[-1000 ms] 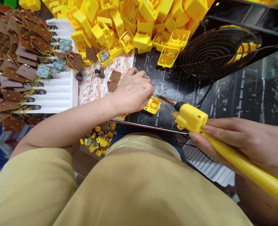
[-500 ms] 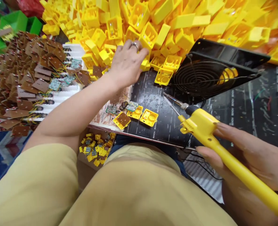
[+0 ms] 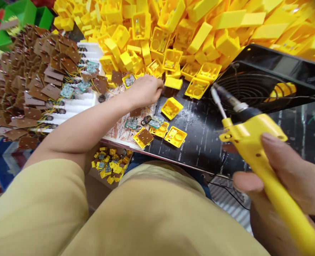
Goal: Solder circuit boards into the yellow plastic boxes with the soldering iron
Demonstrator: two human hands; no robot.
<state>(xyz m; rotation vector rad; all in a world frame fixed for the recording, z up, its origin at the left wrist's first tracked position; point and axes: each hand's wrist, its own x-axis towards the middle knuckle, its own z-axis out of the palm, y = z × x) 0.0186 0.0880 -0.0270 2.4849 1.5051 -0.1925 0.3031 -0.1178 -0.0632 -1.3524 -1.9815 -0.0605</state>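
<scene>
My left hand (image 3: pixel 143 90) rests at the foot of the pile of yellow plastic housings (image 3: pixel 173 28), its fingers curled down; what they hold is hidden. A single yellow housing (image 3: pixel 171 107) lies on the black mat (image 3: pixel 200 142) just right of the fingertips. Nearer me lie an open housing (image 3: pixel 176 136), another one (image 3: pixel 160 129), and one with a brown board in it (image 3: pixel 143 137). My right hand (image 3: pixel 293 177) grips a yellow soldering iron (image 3: pixel 253 149). Its metal tip (image 3: pixel 216 96) points up and away over the mat.
A black wire-grille fan (image 3: pixel 253 89) stands tilted at the mat's back right. A heap of brown circuit boards with wires (image 3: pixel 26 81) covers the left, beside a white ribbed tray (image 3: pixel 74 103). Small yellow parts (image 3: pixel 109 165) sit in a box below the table edge. Green bins (image 3: pixel 26 14) stand at the back left.
My left hand came back from the pile toward the mat, and one more yellow housing now lies beside it. The soldering iron rose and swung nearer the fan.
</scene>
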